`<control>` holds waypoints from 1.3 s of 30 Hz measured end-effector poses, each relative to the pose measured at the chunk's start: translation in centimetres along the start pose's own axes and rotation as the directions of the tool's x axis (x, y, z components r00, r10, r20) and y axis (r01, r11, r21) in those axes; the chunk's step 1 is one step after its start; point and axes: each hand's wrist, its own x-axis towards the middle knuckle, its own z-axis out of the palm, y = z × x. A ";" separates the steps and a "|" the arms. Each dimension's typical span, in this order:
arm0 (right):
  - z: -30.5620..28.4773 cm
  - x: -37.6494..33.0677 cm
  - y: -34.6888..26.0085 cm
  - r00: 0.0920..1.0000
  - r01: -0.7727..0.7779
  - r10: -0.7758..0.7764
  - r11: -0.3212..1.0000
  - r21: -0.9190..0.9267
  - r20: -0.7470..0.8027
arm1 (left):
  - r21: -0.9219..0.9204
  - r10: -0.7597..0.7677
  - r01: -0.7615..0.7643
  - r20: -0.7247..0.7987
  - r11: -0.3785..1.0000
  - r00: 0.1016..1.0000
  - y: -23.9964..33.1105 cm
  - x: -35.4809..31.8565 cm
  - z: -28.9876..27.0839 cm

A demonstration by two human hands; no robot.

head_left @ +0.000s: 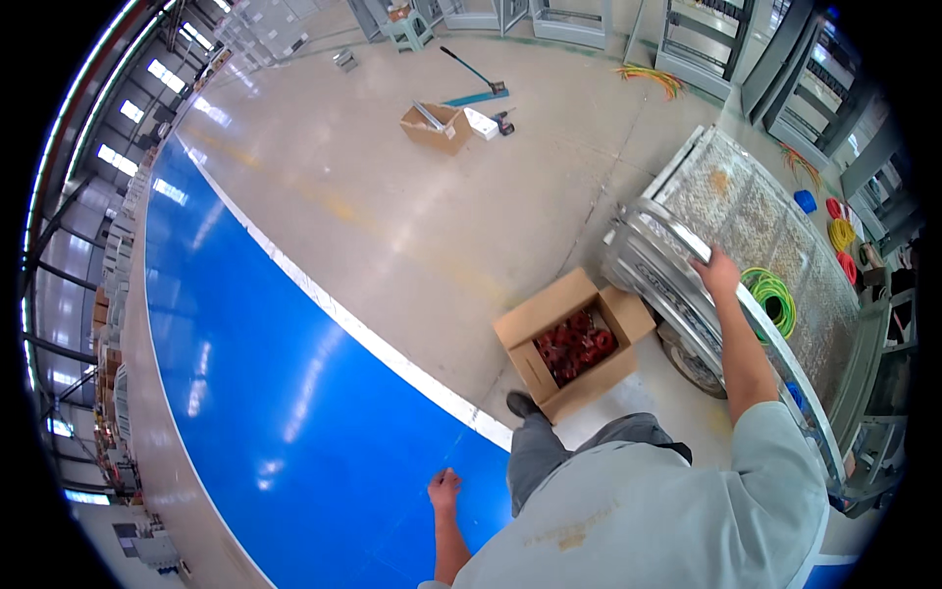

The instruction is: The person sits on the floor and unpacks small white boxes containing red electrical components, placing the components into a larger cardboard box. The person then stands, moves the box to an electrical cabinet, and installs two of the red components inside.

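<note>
Out to the right, my right hand (718,272) is closed round the curved metal handle (775,339) of a flat-deck trolley (746,191). A coil of yellow-green wire (771,302) lies on the trolley's worn deck beside my right forearm. My left hand (444,484) hangs at my left side above the blue floor, its fingers curled in and no object visible in them. In front of my feet stands an open cardboard box (538,312). Several dark red parts (577,347) fill its inside; their exact kind is hard to tell.
Farther off on the floor are another open carton (432,133), a cordless drill (502,124) and a blue broom (476,98). Grey metal cabinets (702,44) line the far right. A white stripe (334,306) borders the blue floor (275,373). Colored wires (653,79) lie near the cabinets.
</note>
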 end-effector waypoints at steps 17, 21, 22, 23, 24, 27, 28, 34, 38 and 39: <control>0.6 0.7 -1.9 0.977 -0.197 0.206 0.972 -0.127 0.058 | 0.234 -0.190 0.121 0.298 0.965 0.936 2.1 15.6 -1.6; 0.9 1.0 -0.3 0.982 -0.189 0.191 0.976 -0.106 0.009 | 0.137 -0.078 0.048 0.226 0.989 0.971 13.6 19.4 2.1; 0.6 1.1 -0.5 0.969 -0.232 0.241 0.963 -0.138 0.055 | 0.123 -0.028 0.003 0.206 0.992 0.978 16.7 20.5 2.9; 0.7 0.9 -0.4 0.972 -0.223 0.230 0.966 -0.130 0.040 | 0.109 0.025 -0.046 0.188 0.993 0.982 19.1 21.9 3.1; 0.7 0.8 -0.5 0.975 -0.215 0.220 0.968 -0.127 0.025 | 0.048 0.015 -0.026 0.215 0.999 0.976 20.5 23.9 3.2; 1.1 0.1 -0.4 0.978 -0.207 0.206 0.974 -0.089 -0.028 | 0.007 -0.024 0.023 0.288 1.000 0.957 22.4 30.4 4.4; 0.7 0.2 -1.1 0.975 -0.222 0.223 0.968 -0.114 -0.008 | 0.090 -0.036 0.009 0.301 0.996 0.953 23.1 31.4 5.2; 1.7 -0.5 -1.7 0.913 -0.400 0.407 0.884 -0.242 -0.024 | 0.313 -0.254 0.129 0.400 0.941 0.881 28.8 40.6 6.8; 1.8 0.9 -3.3 0.740 -0.567 0.669 0.676 -0.472 0.069 | 0.341 -0.346 0.227 0.346 0.912 0.872 33.4 45.7 7.1; 1.7 2.1 -4.7 0.656 -0.629 0.748 0.614 -0.476 0.099 | 0.354 -0.354 0.236 0.318 0.905 0.880 35.5 46.4 8.2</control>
